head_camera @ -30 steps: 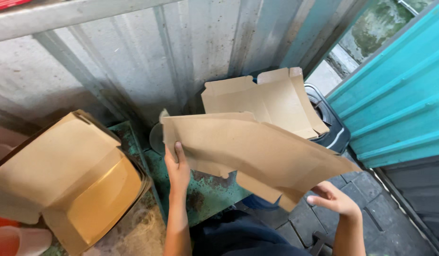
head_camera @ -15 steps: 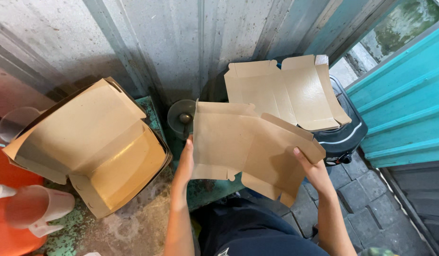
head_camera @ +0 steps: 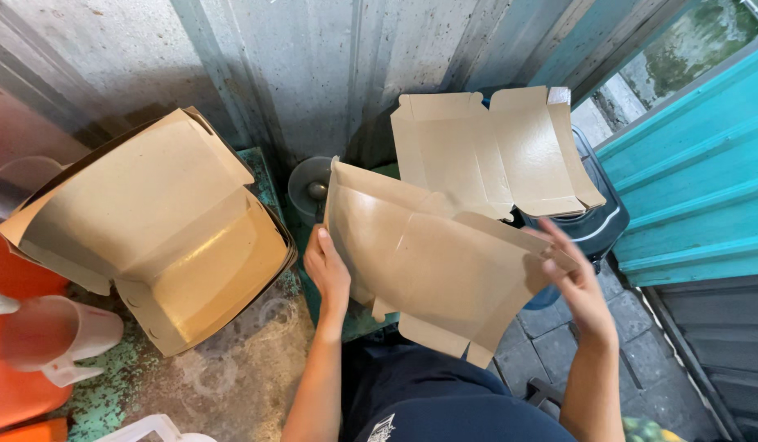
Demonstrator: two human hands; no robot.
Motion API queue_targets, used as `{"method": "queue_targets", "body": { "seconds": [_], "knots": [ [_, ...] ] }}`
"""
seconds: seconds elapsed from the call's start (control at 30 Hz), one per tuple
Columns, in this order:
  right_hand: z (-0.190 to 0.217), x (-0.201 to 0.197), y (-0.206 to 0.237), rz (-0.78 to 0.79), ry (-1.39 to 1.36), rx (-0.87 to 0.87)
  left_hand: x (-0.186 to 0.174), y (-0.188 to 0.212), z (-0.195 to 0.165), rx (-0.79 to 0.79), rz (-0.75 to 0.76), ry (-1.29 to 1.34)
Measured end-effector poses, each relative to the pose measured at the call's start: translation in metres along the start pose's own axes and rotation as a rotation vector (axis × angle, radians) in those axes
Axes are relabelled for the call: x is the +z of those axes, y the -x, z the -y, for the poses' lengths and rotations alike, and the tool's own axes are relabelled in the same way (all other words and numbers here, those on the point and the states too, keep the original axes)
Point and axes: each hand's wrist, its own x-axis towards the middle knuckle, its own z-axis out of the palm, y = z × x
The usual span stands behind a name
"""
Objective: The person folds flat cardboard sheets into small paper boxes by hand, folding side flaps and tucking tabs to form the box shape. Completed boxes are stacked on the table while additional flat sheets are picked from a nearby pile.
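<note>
While my left hand (head_camera: 328,274) and right hand (head_camera: 577,286) clamp the flat cardboard blank (head_camera: 432,262) by its edges above my lap, I judge a forced crease could tear it, or it could slip from my grip.

box blank (head_camera: 444,262): plain brown | wall (head_camera: 313,74): grey | siding (head_camera: 698,196): teal

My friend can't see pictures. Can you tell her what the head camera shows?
Two bare hands, left hand and right hand, hold a flat brown cardboard box blank, half folded. A folded open cardboard box sits to the left, and more flat blanks lie behind on a dark bin.
</note>
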Motion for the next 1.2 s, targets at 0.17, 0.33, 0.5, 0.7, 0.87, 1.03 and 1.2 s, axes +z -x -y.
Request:
{"method": "queue_targets", "body": {
  "seconds": [0.17,0.33,0.5,0.7,0.87,1.03,1.2],
  "knots": [
    [0.072,0.034,-0.011,-0.191,0.765,-0.473,0.002,0.001,0.003,0.051,0.087,0.097],
    [0.064,0.124,-0.053,0.092,0.728,-0.398,-0.002,0.005,-0.005,0.188,0.330,0.091],
    [0.037,0.148,-0.053,0.035,0.815,-0.548,-0.010,-0.005,-0.015,0.017,0.416,0.119],
    [0.011,0.148,-0.040,0.104,0.884,-0.621,0.002,0.000,-0.017,0.227,0.095,-0.239],
    [-0.019,0.157,-0.038,0.156,0.983,-0.553,0.017,0.014,0.012,-0.086,0.295,-0.372],
    [-0.043,0.169,-0.041,0.110,0.943,-0.535,0.036,0.013,0.056,-0.466,0.507,0.258],
    [-0.050,0.184,-0.041,0.154,0.736,-0.499,0.045,0.016,0.057,-0.614,0.430,0.630]
  ]
}}
